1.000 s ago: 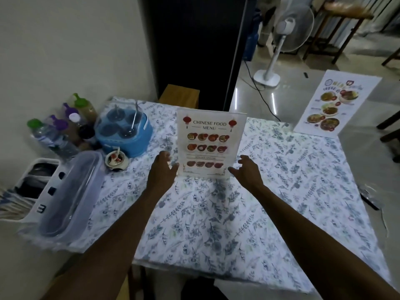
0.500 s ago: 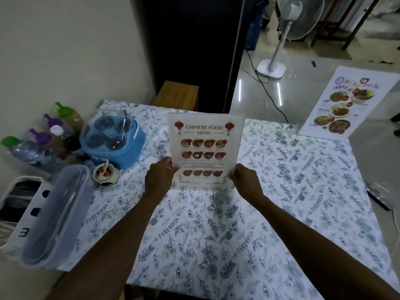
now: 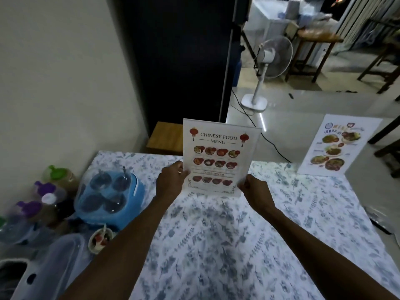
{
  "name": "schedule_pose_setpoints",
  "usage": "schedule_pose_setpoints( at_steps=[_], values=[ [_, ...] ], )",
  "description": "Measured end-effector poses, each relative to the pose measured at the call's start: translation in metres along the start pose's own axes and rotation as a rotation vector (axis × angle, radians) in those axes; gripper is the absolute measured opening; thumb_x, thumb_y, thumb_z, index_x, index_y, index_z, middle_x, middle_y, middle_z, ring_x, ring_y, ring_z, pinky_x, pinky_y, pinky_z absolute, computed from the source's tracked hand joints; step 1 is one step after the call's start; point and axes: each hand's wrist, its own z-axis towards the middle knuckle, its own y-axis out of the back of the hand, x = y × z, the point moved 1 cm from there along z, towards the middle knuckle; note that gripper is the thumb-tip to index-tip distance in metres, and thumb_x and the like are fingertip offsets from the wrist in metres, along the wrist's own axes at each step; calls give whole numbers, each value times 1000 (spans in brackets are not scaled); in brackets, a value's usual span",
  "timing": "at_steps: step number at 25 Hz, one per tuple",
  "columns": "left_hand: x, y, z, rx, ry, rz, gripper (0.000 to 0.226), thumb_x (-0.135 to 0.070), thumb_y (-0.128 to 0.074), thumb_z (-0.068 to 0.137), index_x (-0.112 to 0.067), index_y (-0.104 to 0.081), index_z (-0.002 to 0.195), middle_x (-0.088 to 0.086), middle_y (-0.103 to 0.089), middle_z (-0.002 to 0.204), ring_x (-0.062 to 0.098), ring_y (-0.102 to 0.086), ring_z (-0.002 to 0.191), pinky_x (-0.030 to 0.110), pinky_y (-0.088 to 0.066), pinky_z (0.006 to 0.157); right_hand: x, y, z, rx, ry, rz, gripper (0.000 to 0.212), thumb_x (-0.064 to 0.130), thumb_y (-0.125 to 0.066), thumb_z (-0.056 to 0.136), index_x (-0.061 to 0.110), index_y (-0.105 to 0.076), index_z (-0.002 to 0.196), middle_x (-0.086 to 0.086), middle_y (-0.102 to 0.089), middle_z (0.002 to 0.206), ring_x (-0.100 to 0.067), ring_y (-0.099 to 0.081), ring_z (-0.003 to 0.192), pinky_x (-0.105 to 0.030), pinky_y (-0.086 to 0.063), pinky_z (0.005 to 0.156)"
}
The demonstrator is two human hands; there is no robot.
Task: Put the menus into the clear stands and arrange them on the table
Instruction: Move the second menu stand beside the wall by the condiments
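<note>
We are gripping the Chinese food menu stand (image 3: 219,156) upright at its lower edges, left hand (image 3: 172,180) at nine o'clock, right hand (image 3: 255,191) at four. It is standing mid-table (image 3: 216,245); a second menu stand (image 3: 337,146) is sitting at the table's two o'clock corner.

Glossy clear plastic menu stand (image 3: 218,156), matt floral cloth tablecloth (image 3: 216,245), shiny tile floor (image 3: 303,109)

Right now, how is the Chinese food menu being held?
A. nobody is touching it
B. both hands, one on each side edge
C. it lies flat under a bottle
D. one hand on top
B: the left hand grips the left edge of the Chinese food menu and the right hand grips its lower right edge, keeping it upright over the floral tablecloth.
</note>
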Motion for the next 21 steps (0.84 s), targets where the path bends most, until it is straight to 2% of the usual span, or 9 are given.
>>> schedule_pose_setpoints(
  at_steps=[5, 9, 11, 13, 16, 19, 21],
  values=[
    [40, 37, 61, 31, -16, -1, 34, -41, -66, 92, -19, -69, 118, 4, -76, 113, 28, -73, 97, 31, -50, 72, 52, -39, 40, -17, -31, -13, 24, 34, -53, 100, 12, -61, 93, 0, -70, 77, -17, -64, 62, -32, -53, 55],
    [81, 69, 101, 17, -12, 63, 34, -43, -64, 93, -16, -70, 113, 6, -76, 111, 30, -73, 96, 38, -55, 83, 95, -86, 71, -28, 21, -13, 22, 29, -53, 100, 8, -62, 98, -7, -73, 84, -25, -67, 66, -43, -58, 60],
    [102, 91, 120, -26, 12, 129, 34, -43, -56, 98, -14, -69, 110, 9, -76, 109, 32, -71, 96, 31, -47, 80, 124, -112, 87, -17, 45, 18, 16, 23, -56, 99, 8, -62, 97, -9, -73, 85, -24, -65, 65, -38, -55, 56],
    [120, 116, 139, -83, 8, 219, 36, -40, -48, 102, -13, -68, 113, 12, -75, 109, 35, -69, 99, 33, -42, 82, 151, -139, 104, 4, 46, 63, 15, 21, -56, 98, 7, -61, 95, -10, -72, 81, -18, -60, 60, -29, -45, 49],
    [150, 149, 162, -103, 7, 275, 33, -35, -45, 103, -12, -67, 112, 18, -73, 108, 41, -66, 101, 43, -48, 91, 186, -169, 126, 40, 94, 120, 20, 27, -54, 98, 9, -62, 95, -4, -68, 74, -18, -59, 58, -23, -41, 49],
    [193, 169, 179, -113, 73, 250, 31, -33, -44, 103, -10, -64, 102, 18, -73, 101, 41, -69, 92, 46, -57, 83, 217, -202, 147, 118, 67, 204, 20, 29, -54, 98, 11, -62, 99, -3, -68, 76, -24, -63, 65, -17, -43, 49],
    [221, 177, 187, -113, 120, 232, 29, -30, -44, 104, -7, -62, 99, 18, -72, 99, 40, -70, 89, 46, -58, 80, 234, -228, 162, 150, 69, 147, 20, 28, -55, 98, 10, -63, 102, -8, -70, 83, -24, -65, 69, -19, -44, 48]
  ],
)
